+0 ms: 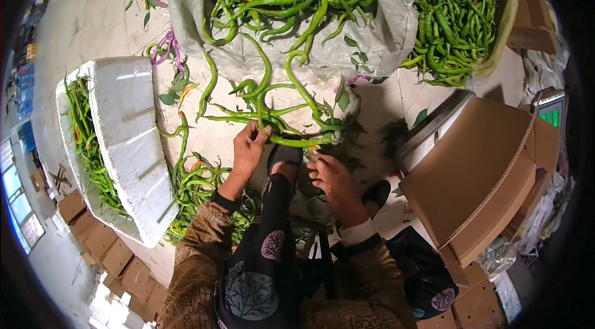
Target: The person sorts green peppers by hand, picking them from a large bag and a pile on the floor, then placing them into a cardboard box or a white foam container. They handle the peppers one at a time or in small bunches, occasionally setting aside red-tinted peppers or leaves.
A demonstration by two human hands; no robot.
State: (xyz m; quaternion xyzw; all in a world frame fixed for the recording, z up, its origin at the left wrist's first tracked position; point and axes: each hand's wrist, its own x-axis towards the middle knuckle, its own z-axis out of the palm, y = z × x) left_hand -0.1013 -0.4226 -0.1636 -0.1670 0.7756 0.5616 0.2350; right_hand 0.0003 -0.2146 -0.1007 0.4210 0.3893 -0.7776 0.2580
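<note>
Pinching is what the left hand (248, 150) seems to be doing, with its thumb and finger closed at the left end of a long, thin, shiny green pepper (304, 142). That pepper runs sideways, from the left fingertips across to a spot just ahead of the right hand (331, 181). The left hand is nearer, as it looks to be touching the pepper. The right hand is just below the other end, with its fingers loosely bent. I cannot tell if it has anything in it.

More curly green peppers (301, 88) lie on the pale floor (111, 13) just past the left hand, and some touch each other. A black shoe (287, 154) is between the hands. Ahead is a big white woven sack (186, 13) full of peppers. To the left, a white foam box (129, 137) leans with peppers in it, and a heap of green peppers (201, 188) lies beside it. A brown cardboard box (465, 162) is on the right. Behind it, a small screen (550, 116) glows green, but its marks are too blurry to read. I see no brand or label I can read.
</note>
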